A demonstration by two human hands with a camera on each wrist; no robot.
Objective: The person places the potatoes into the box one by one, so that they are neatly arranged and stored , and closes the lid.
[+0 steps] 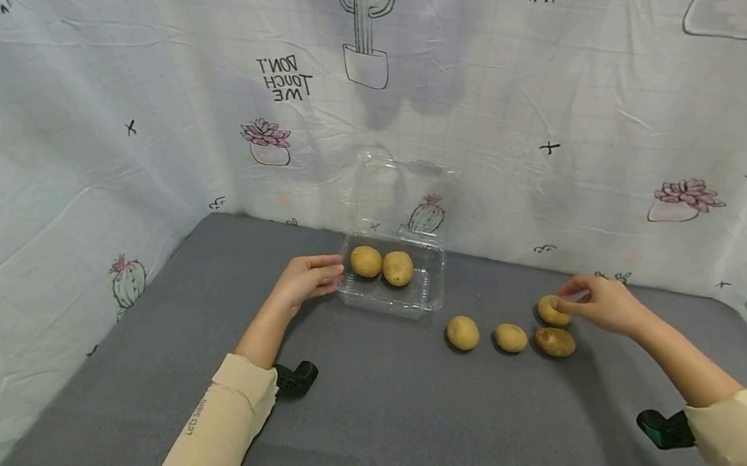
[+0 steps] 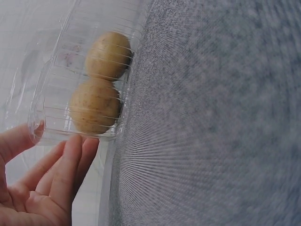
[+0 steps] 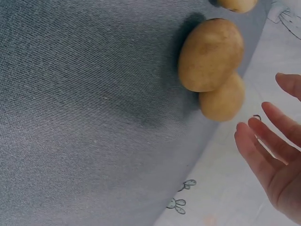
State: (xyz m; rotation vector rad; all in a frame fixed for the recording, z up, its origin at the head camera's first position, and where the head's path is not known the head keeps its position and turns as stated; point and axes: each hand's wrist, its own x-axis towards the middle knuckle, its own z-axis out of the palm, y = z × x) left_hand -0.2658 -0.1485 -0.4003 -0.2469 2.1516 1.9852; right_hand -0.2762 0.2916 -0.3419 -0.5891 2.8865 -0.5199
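Note:
A clear plastic clamshell box [image 1: 389, 308] stands with its lid raised at the back of the table, and two potatoes [image 1: 366, 261] lie side by side in it. My left hand [image 1: 310, 278] grips the box's left edge, thumb at the rim and fingers against the outer wall, as the left wrist view shows. On the right, my right hand [image 1: 604, 304] reaches over a yellow potato [image 1: 547, 311], fingers spread and nothing held. In the right wrist view its fingertips stand apart from that potato, which is partly hidden behind a browner potato [image 3: 211, 55].
Two more potatoes, a round one [image 1: 462, 334] and a smaller one [image 1: 510, 339], lie between the box and the browner potato. A printed white curtain [image 1: 498, 109] hangs behind the grey table [image 1: 366, 417]. Dark devices are strapped at both wrists.

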